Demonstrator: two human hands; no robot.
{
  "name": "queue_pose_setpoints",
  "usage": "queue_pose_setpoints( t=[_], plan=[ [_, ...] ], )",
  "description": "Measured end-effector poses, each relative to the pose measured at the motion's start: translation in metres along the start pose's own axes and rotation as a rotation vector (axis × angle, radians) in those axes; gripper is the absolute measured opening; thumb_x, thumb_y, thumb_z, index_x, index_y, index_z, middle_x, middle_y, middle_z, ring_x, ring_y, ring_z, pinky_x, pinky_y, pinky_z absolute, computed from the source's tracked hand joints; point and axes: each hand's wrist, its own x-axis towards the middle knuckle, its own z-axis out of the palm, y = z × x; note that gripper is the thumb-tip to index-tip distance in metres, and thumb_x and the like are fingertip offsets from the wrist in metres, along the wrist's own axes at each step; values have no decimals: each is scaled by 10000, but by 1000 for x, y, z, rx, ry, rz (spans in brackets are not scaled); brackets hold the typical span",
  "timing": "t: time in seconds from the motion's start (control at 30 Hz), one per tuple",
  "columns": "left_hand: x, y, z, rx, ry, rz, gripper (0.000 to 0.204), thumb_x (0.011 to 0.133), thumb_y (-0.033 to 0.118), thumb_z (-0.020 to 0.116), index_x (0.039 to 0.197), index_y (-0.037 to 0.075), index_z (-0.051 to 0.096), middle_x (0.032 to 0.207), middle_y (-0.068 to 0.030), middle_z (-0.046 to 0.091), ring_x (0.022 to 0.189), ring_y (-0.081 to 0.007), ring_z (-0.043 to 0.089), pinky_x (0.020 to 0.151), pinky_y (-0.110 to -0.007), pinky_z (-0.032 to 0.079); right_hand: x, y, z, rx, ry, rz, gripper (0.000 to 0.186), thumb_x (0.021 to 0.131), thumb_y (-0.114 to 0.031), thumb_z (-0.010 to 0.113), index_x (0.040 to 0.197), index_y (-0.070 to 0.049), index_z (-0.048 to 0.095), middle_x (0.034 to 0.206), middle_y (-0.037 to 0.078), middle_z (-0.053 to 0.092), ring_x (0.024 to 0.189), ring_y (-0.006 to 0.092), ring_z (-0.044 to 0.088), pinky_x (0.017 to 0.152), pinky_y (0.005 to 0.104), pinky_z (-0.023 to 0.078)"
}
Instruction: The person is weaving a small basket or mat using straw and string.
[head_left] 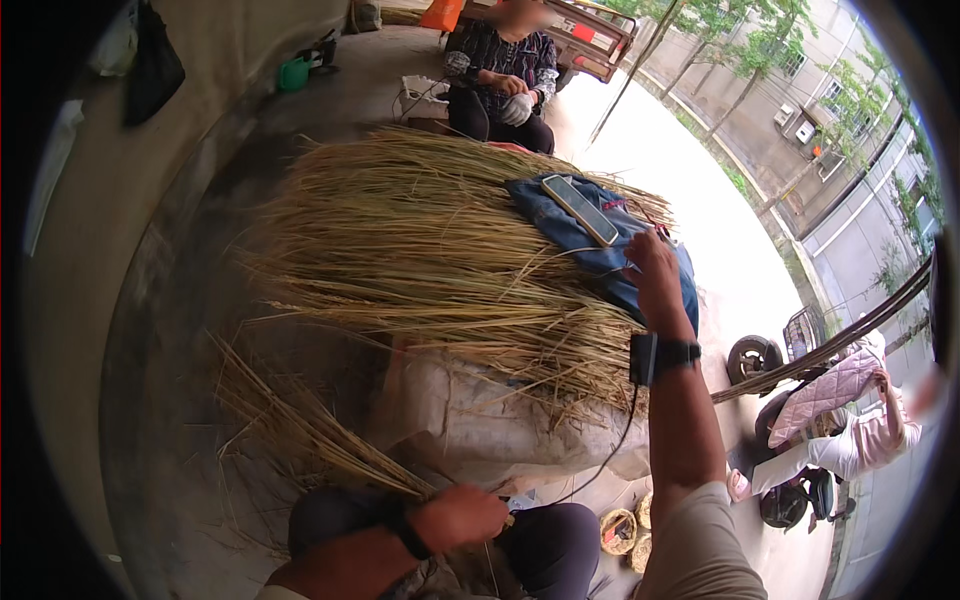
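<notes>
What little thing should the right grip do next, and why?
Maybe move the right grip in toward the left grip. The right one is stretched out at the blue cloth, near the phone, while the left one is near the knees, by the narrower end of a bundle of stalks. Two together might steady it. I can't tell whether the right one holds anything.

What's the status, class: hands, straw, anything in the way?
Left hand at straw bundle, grip unclear. Right hand over blue cloth, contact unclear. Phone on cloth, near right hand.
</notes>
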Motion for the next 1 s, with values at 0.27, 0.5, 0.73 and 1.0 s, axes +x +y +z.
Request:
queue_pose_setpoints(
  t=[0.27, 0.5, 0.73, 1.0],
  plan=[
    [-9, -3, -7, 222, 201, 44, 231, 954, 284, 612, 912, 110, 758, 865, -160, 781, 808, -390, 775, 704, -510, 628, -235, 1, -94, -97, -447, 99, 420, 1116, -329, 614, 1307, 42, 664, 1020, 113, 772, 868, 201, 763, 730, 318, 600],
    [-34, 11, -45, 223, 753, 10, 241, 946, 316, 701, 858, 99, 643, 747, -151, 716, 700, -405, 723, 626, -512, 589, -369, 1, -207, -380, -404, 239, 400, 1087, -246, 675, 1354, 51, 642, 1104, 106, 775, 941, 158, 733, 824, 307, 597],
    [-77, 91, -44, 330, 900, 144, 256, 897, 247, 788, 869, 85, 591, 768, -146, 705, 713, -374, 725, 606, -479, 579, -478, 3, -184, -233, -373, 257, 292, 1091, -184, 651, 1271, 41, 695, 1016, 101, 789, 887, 140, 734, 804, 295, 593],
    [-126, 174, 4, 382, 897, 154, 207, 901, 206, 785, 990, 84, 644, 856, -141, 721, 726, -364, 721, 620, -462, 581, -538, 13, -73, -440, -510, -126, 262, 1084, -272, 604, 1135, -36, 706, 827, 213, 720, 788, 448, 706, 694, 492, 556]
  ],
)
